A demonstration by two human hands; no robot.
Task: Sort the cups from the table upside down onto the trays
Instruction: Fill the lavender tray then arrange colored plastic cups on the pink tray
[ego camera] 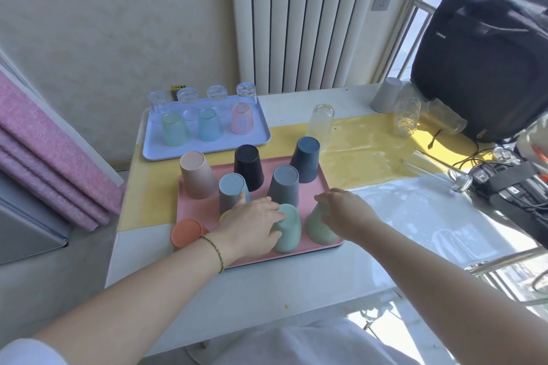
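Both hands are down on the pink tray [321,184] at the near edge, the left hand [250,227] wrapped around an upside-down mint cup [287,230] and the right hand [345,212] gripping the green cup [318,228] just beside it, right of it.

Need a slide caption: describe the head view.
Both hands set green cups upside down on the pink tray.

On the pink tray [321,184] our left hand [252,224] grips a mint cup [287,230] upside down at its near edge, while our right hand [345,212] holds a green cup [318,225] just right of it.
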